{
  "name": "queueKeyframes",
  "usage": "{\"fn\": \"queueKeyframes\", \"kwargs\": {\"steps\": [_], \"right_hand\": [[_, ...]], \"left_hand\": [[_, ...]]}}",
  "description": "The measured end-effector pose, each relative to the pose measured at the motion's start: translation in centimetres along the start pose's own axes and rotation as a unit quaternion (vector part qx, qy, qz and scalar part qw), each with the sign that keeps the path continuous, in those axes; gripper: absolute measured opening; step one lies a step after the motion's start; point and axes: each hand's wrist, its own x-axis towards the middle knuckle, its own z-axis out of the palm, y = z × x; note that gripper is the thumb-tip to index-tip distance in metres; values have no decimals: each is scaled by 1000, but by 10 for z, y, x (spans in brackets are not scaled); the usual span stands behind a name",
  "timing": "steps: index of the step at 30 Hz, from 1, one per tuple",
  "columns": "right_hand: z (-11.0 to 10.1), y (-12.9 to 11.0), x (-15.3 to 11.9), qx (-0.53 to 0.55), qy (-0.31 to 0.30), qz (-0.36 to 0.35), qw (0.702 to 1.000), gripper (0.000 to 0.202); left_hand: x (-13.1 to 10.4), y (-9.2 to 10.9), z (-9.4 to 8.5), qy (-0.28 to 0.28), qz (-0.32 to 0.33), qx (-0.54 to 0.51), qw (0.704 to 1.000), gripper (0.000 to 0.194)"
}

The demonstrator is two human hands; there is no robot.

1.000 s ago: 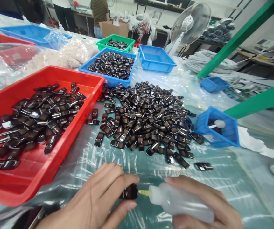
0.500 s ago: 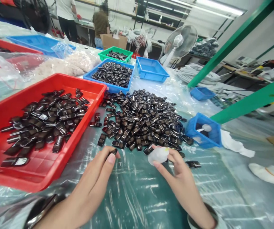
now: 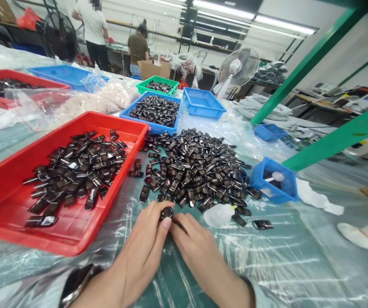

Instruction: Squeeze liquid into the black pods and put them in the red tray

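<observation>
My left hand (image 3: 148, 239) pinches a small glossy black plastic piece (image 3: 166, 213) between thumb and fingers. Against it, my right hand (image 3: 196, 241) has its fingers curled in at the piece's right side; its fingertips are partly hidden. A translucent white squeeze bottle (image 3: 218, 215) with a yellow tip lies on its side, right of my right hand. Just beyond my hands spreads a large heap of similar black pieces (image 3: 199, 167). A few loose ones, such as one black piece (image 3: 263, 224), lie right of the bottle.
At left stands a red tray (image 3: 75, 246) with many black pieces. Farther back are a filled blue tray (image 3: 124, 114), a green tray (image 3: 139, 87) and another blue tray (image 3: 203, 112). A small blue bin (image 3: 278, 196) stands near a green post (image 3: 328, 147). Two people work behind.
My right hand has let go of the squeeze bottle, now lying on the table, and has moved left to the piece in my left hand. The view has shifted slightly.
</observation>
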Motion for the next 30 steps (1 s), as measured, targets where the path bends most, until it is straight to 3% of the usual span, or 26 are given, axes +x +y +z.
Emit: {"fn": "queueKeyframes", "kwargs": {"steps": [3,6,8,12,16,19,25,30], "right_hand": [[-10,0,4,100,7,45,994,21],[-26,-4,4,229,21,114,967,11],[-36,-7,4,325,19,165,931,6],[-48,-9,5,481,-14,250,840,15],[-51,-9,5,569,-48,302,764,17],[-52,-9,5,601,-66,320,729,17],[-51,-7,3,621,-96,330,704,28],[-47,-8,4,601,-115,311,727,36]], "left_hand": [[0,0,0,6,10,8,1000,28],[0,0,0,5,31,10,999,27],[-1,-2,1,-7,63,8,998,27],[-1,-5,2,-43,127,-5,991,28],[-2,-2,-1,-72,160,-12,984,27],[-1,1,-4,-73,167,11,983,26],[-1,3,-2,-87,207,31,974,39],[-2,7,-8,-84,246,85,962,41]]}}
